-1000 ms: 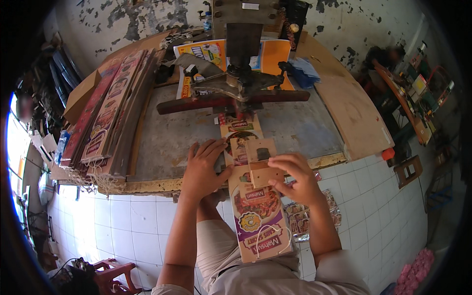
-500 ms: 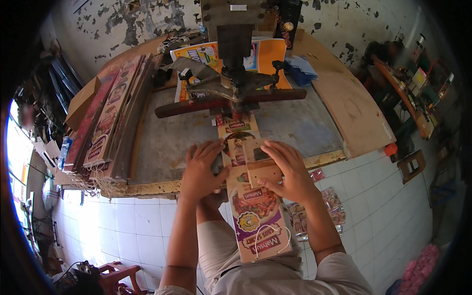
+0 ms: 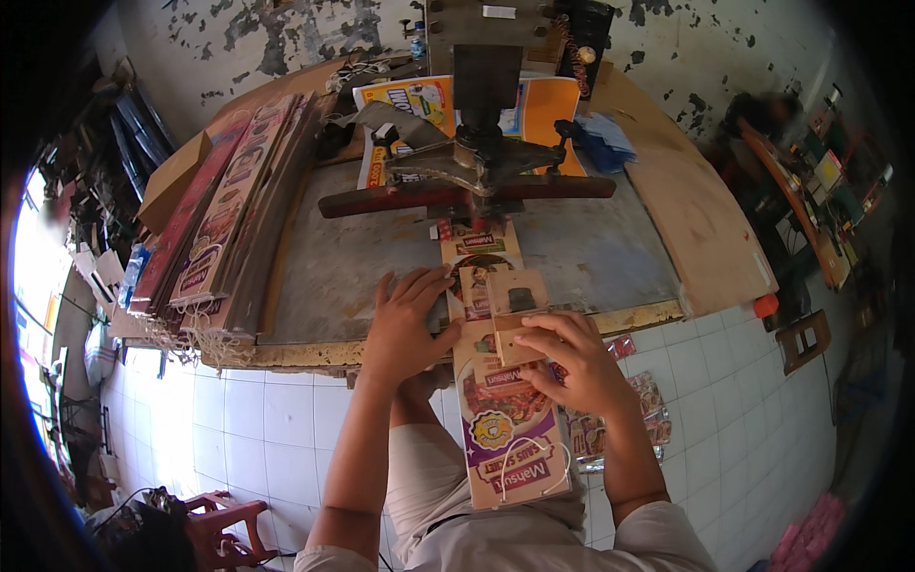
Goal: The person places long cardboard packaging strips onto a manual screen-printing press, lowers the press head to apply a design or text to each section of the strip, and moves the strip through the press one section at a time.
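Observation:
A long printed cardboard strip (image 3: 505,419) with a white string loop at its near end reaches from my lap over the table's front edge and under the press head (image 3: 467,195). On top of it, a little right of its middle, lies a small light-wood block (image 3: 515,343) with a dark cut-out at its far end. My left hand (image 3: 405,319) lies beside the strip's left edge, fingers spread, fingertips near a lifted paper-like flap. My right hand (image 3: 577,362) is at the block's near right edge, fingertips on or just over it, thumb apart from the fingers.
Stacked printed strips with strings (image 3: 233,210) stand on the table's left, beside a cardboard box (image 3: 173,181). A brown board (image 3: 701,224) covers the right side. Printed packets (image 3: 648,396) lie on the tiled floor. A red stool (image 3: 224,529) stands lower left; a person is far right.
My right hand has slid toward me along the block, its fingers drawing back from the far end. My left hand stays by the strip's left edge. The whole view has shifted slightly.

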A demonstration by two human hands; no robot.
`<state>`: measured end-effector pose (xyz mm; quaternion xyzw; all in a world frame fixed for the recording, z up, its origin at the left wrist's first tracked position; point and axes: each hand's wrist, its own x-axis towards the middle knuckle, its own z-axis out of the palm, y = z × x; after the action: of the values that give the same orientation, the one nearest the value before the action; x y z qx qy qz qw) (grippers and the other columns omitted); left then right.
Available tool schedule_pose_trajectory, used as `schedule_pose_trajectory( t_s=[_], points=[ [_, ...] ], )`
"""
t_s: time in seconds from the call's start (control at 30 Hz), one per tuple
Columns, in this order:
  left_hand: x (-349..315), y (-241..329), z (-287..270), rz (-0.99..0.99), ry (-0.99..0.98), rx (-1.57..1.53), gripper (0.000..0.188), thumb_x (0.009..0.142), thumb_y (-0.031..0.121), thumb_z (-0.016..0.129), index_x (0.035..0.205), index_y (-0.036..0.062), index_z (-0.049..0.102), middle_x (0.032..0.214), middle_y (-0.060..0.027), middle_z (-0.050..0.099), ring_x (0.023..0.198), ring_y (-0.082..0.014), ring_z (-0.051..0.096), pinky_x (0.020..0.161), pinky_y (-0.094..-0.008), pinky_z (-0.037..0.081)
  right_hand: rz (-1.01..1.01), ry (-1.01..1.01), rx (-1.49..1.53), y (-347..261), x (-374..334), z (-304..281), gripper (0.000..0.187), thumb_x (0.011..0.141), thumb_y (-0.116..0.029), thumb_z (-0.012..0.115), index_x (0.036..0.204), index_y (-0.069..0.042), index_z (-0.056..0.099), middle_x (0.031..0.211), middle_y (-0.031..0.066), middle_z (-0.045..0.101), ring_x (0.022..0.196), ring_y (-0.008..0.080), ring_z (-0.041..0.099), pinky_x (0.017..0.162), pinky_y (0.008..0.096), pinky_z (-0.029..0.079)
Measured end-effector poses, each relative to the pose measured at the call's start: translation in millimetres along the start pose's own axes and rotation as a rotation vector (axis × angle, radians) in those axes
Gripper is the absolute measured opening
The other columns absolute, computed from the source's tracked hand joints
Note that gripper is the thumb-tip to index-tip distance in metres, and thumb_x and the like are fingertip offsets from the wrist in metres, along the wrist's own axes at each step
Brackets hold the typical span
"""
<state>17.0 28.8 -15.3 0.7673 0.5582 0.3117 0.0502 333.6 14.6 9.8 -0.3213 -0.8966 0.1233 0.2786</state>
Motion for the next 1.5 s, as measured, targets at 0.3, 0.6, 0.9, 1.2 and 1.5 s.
schedule_pose_trajectory(
  t_s=[0.3,0.6,0.9,1.2,1.5],
  points=[
    [4,5,-2,-0.003,0.015,0.023,0.060,0.088,0.032,0.084,0.143,0.0118,0.071,0.159,-0.0061,0.068,0.153,-0.0314,0.056,0.135,-0.0686,0.026,-0.044,0.056,0.136,8,13,0,0.049,0.088,-0.002,0.089,0.135,-0.010,0.078,0.148,0.0075,0.071,0.135,0.0339,0.068,0.112,0.0472,0.059],
    [4,0,4,0.005,0.046,0.032,0.065,0.088,0.034,0.085,0.146,0.0122,0.070,0.155,-0.0061,0.071,0.152,-0.0300,0.058,0.135,-0.0690,0.027,-0.054,0.094,0.259,14,42,9,0.044,0.091,-0.004,0.089,0.134,-0.008,0.078,0.150,0.0082,0.070,0.134,0.0345,0.068,0.108,0.0465,0.061],
    [3,-3,3,-0.002,0.015,0.011,0.066,0.086,0.036,0.086,0.145,0.0091,0.072,0.157,-0.0068,0.070,0.152,-0.0305,0.057,0.136,-0.0683,0.026,-0.032,0.075,0.174,49,93,34,0.042,0.095,-0.004,0.086,0.136,-0.007,0.077,0.151,0.0083,0.070,0.140,0.0333,0.066,0.113,0.0444,0.059],
    [4,-1,2,-0.007,0.022,-0.002,0.066,0.085,0.031,0.083,0.146,0.0110,0.071,0.157,-0.0063,0.070,0.153,-0.0316,0.057,0.135,-0.0695,0.027,-0.066,0.122,0.131,69,121,43,0.038,0.100,-0.014,0.084,0.135,-0.005,0.076,0.149,0.0093,0.070,0.137,0.0345,0.066,0.114,0.0462,0.058],
    [6,1,0,-0.008,0.003,0.008,0.065,0.086,0.031,0.085,0.146,0.0112,0.071,0.159,-0.0062,0.069,0.154,-0.0315,0.057,0.135,-0.0690,0.026,-0.060,0.170,0.176,69,114,50,0.039,0.097,-0.006,0.086,0.135,-0.007,0.077,0.151,0.0085,0.069,0.140,0.0338,0.066,0.114,0.0467,0.059]
  ],
)
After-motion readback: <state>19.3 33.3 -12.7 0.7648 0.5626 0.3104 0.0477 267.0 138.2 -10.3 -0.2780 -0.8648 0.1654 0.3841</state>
